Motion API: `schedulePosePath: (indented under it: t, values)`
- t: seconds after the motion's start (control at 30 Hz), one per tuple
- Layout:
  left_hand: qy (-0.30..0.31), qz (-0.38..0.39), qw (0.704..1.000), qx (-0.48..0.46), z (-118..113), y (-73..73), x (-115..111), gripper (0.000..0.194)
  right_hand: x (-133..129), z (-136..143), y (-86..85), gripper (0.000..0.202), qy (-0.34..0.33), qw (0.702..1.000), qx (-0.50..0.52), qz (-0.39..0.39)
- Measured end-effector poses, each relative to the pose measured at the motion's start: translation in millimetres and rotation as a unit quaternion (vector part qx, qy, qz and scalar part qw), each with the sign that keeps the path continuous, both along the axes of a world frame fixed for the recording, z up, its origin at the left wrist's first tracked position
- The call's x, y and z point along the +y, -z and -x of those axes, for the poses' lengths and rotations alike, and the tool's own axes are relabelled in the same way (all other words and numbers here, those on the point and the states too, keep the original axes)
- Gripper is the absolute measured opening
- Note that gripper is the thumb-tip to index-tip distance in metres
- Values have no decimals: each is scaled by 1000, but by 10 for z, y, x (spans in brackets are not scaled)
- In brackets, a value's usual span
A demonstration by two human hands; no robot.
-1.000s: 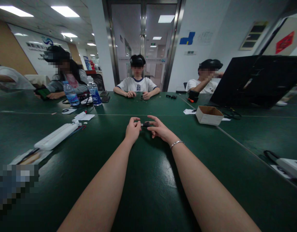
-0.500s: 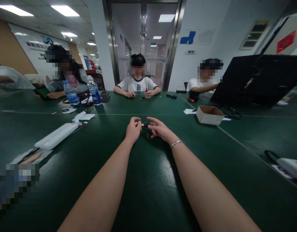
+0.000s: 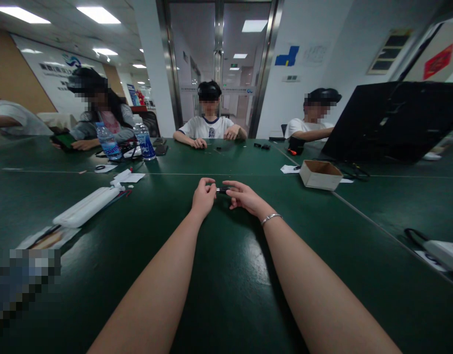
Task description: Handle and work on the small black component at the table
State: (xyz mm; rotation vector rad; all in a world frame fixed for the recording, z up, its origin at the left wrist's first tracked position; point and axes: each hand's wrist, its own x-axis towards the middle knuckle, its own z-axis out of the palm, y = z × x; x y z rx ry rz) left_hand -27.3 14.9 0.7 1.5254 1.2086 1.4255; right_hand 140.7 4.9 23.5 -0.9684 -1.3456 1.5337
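Between my hands is a small black piece with a silver end [image 3: 223,190], lying crosswise just above or on the green table [image 3: 226,275]. My left hand [image 3: 204,196] is closed at its silver end, fingertips pinched together. From the other side, my right hand [image 3: 244,196] has thumb and fingers round the black end, with the index finger stretched along the top. A silver bracelet [image 3: 271,219] circles my right wrist. The piece is too small and dark to name, and my fingers hide both its ends.
An open cardboard box [image 3: 320,175] stands to the right, near a large black panel [image 3: 399,123]. Water bottles [image 3: 144,140], paper scraps [image 3: 133,178] and a long white packet [image 3: 86,207] lie to the left. Several people sit around the table, one person [image 3: 210,125] straight across.
My right index finger has shifted slightly left over the black piece; my left hand is nearly still. The person across has raised one hand from the table.
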Motion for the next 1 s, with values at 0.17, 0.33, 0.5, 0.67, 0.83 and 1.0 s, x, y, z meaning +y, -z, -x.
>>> schedulePosePath:
  t: [0.17, 0.33, 0.5, 0.67, 0.83, 1.0]
  values:
    - [18, 8, 1000, -7, 8, -42, -14, 20, 23, -16, 30, 31, -28, 999, -10, -20]
    - [13, -11, 1000, -13, -4, -71, -11, 29, 68, 32, 80, 27, -38, 996, -66, -52]
    - [43, -20, 999, 26, -45, -26, 4, 17, 77, 150, 133, 22, 54, 973, -194, -114]
    - [56, -35, 986, 156, -50, 22, 10, 16, 17, 193, 108, 23, 87, 956, -259, -108]
    - [7, -63, 987, 149, -21, 4, 19, 12, -159, 214, 34, 50, 142, 956, -241, -86]
    - [89, 14, 992, 90, -16, -4, 9, 16, -722, 42, -118, 57, 83, 963, -252, -37]
